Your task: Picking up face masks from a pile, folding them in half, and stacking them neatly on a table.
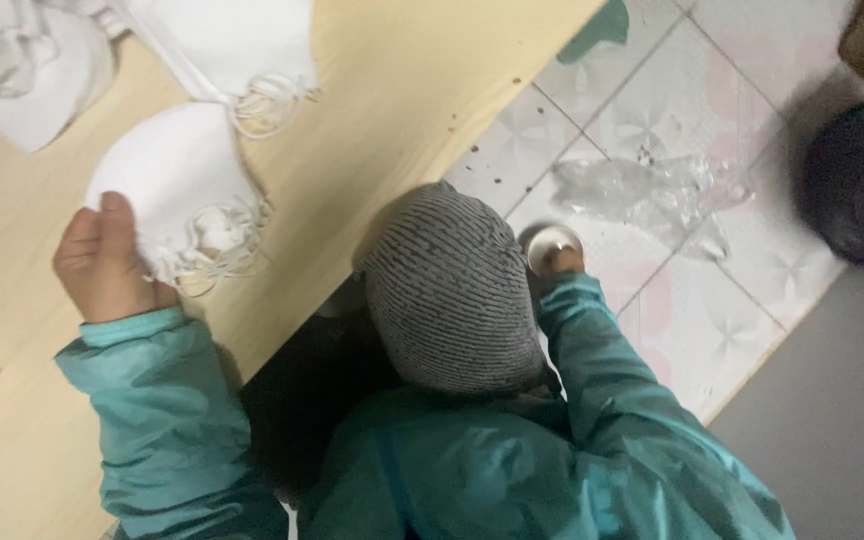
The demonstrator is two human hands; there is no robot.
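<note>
My left hand (102, 262), in a teal sleeve, grips the edge of a white cup-shaped face mask (174, 180) lying on the pale wooden table (392, 90). The mask's elastic loops (217, 245) are bunched beside the fingers. My right hand (557, 258) is off the table's edge, above the tiled floor, closed around a small round pale object (550, 240) that is too blurred to name. A grey ribbed knit shape (447, 290) sits between the two arms and hides part of the table edge.
More white masks (237, 45) and a tangled pile of them (22, 60) lie at the table's far left. Crumpled clear plastic (642, 185) lies on the patterned floor tiles (712, 310). A dark rounded object (862, 180) stands at the right.
</note>
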